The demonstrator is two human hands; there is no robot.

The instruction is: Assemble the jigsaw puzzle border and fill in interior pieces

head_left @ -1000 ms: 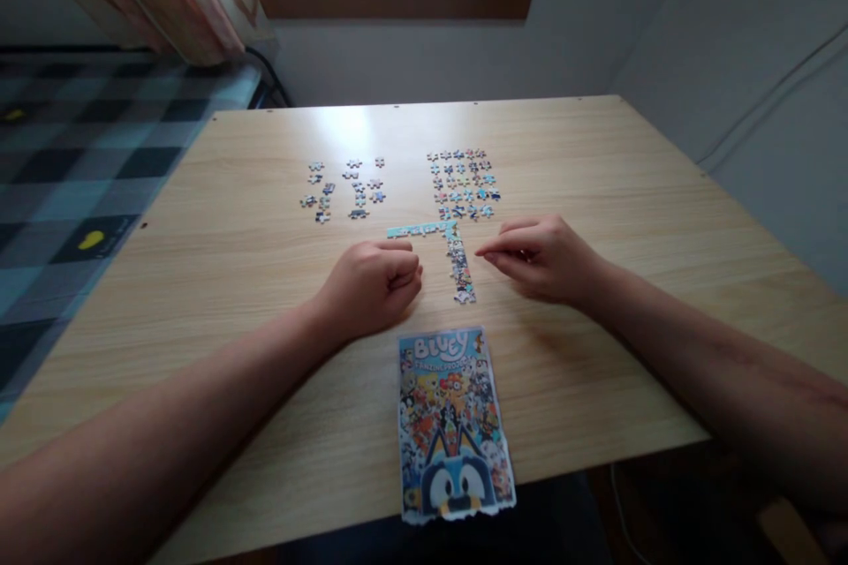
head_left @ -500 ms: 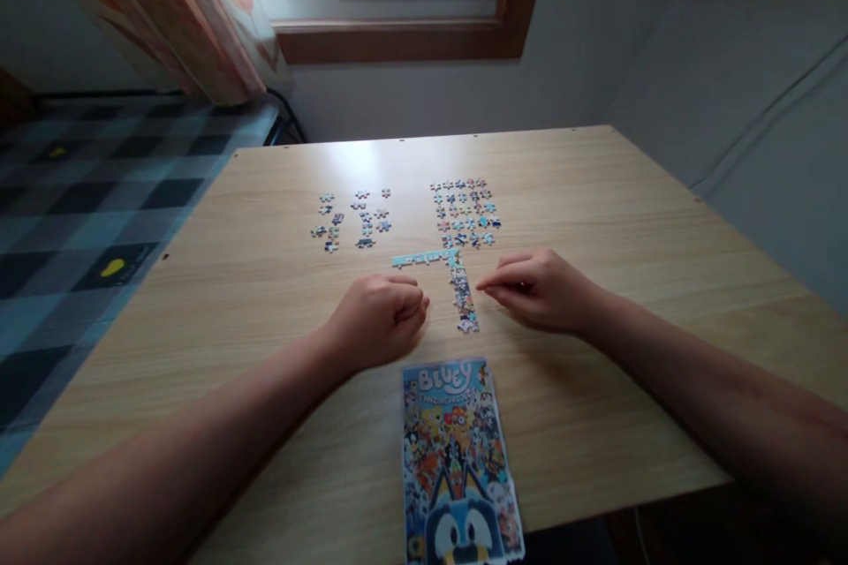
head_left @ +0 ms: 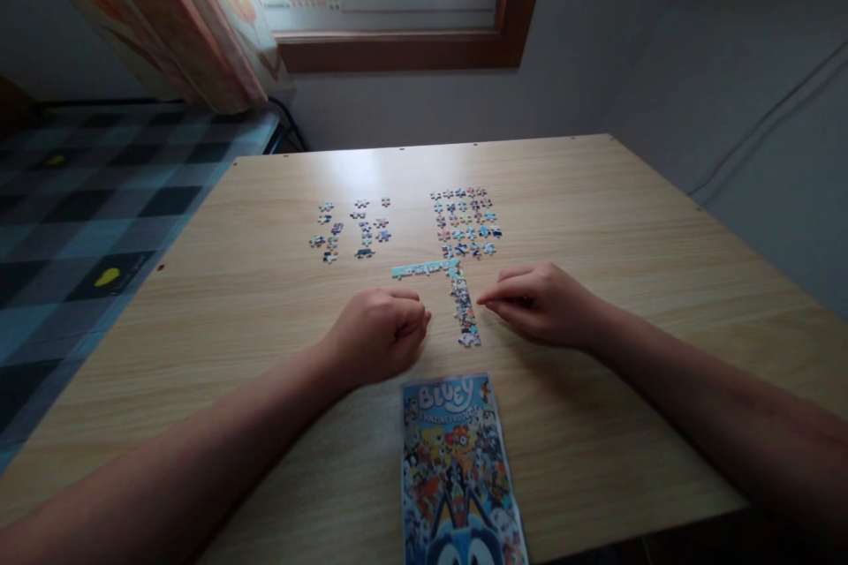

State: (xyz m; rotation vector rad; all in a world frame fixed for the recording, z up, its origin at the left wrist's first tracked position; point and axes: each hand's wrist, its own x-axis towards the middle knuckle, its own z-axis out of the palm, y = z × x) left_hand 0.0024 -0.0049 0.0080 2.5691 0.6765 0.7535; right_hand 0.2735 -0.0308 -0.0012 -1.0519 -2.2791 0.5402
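Left fingers [head_left: 412, 316] clench, right fingers [head_left: 509, 288] pinch, any contents hidden; an inward slip could split the joined puzzle strip [head_left: 463, 304] between them.

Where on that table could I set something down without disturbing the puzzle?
The table shows bare wood between the grid of pieces and its right edge, and between the scattered pieces and its left edge. The middle is crowded: the L-shaped strip lies between the left hand and the right hand, with the picture sheet nearer the person.
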